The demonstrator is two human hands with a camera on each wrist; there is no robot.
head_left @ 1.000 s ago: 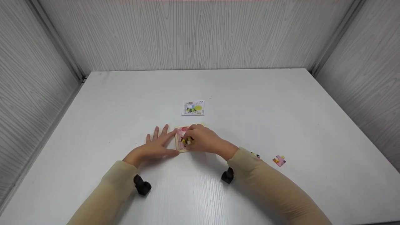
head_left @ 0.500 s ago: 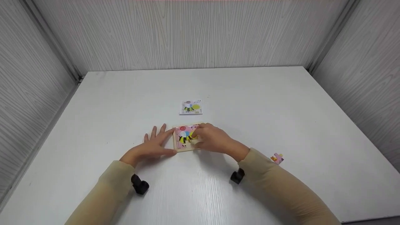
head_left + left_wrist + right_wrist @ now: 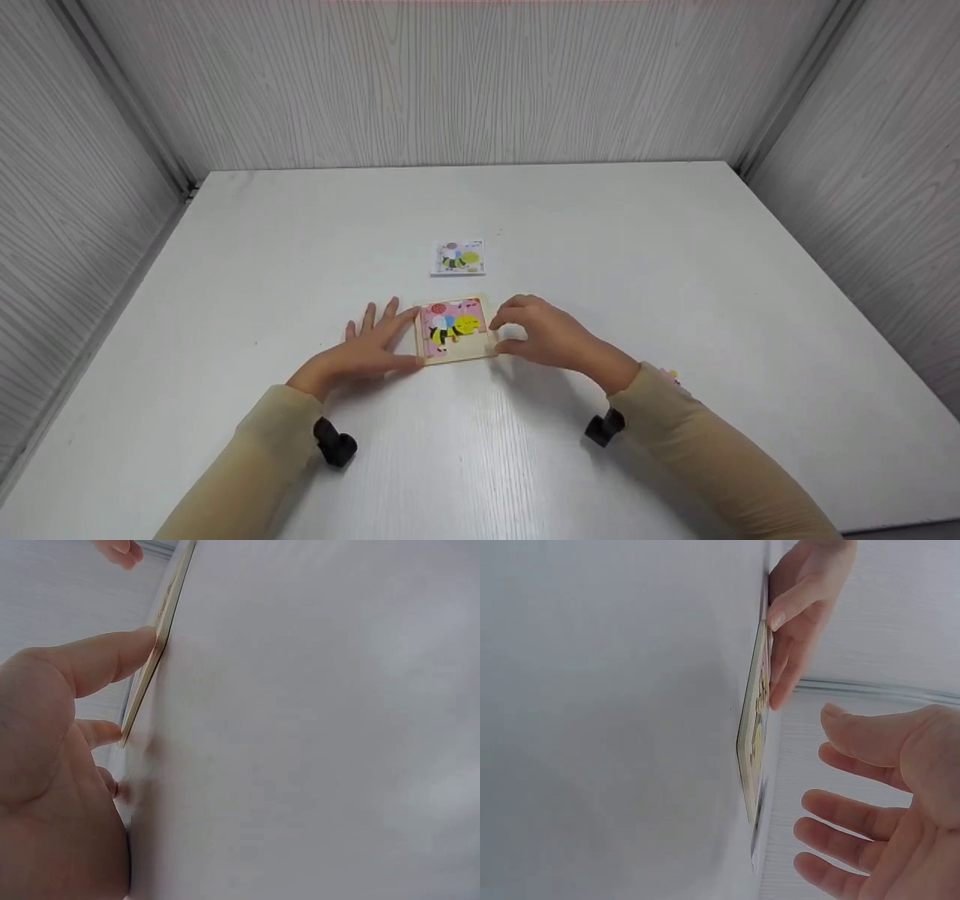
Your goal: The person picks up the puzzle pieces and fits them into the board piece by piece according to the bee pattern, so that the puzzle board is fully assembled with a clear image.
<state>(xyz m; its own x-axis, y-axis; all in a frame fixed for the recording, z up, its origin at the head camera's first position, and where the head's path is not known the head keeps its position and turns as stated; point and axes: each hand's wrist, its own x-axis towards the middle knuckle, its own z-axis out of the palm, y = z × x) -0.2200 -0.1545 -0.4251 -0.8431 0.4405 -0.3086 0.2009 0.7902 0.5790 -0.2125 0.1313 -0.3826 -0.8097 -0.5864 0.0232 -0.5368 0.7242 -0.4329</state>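
Note:
A small wooden jigsaw tray (image 3: 469, 349) lies flat on the table. Its fitted pieces form a bee picture (image 3: 448, 324) on pink, while bare wood shows along the lower right. At the tray's left edge, the thumb and index fingertip of my left hand (image 3: 360, 354) touch the rim, the other fingers spread out straight. My right hand (image 3: 555, 337) hovers just off the right edge, fingers loosely bent; the right wrist view shows nothing held in the hand (image 3: 900, 795). One loose jigsaw piece (image 3: 671, 376), pink and yellow, peeks out from behind the right sleeve.
Behind the tray, a square card (image 3: 458, 258) with a matching bee picture lies on the white table (image 3: 600, 225). Pale wood-grain panels (image 3: 480, 82) rise at the back and both sides. Black wrist mounts (image 3: 335, 444) hang below both sleeves.
My right hand has moved right, off the tray, uncovering the yellow piece now lying in the picture. The right sleeve now covers most of the loose piece. My left hand keeps its place.

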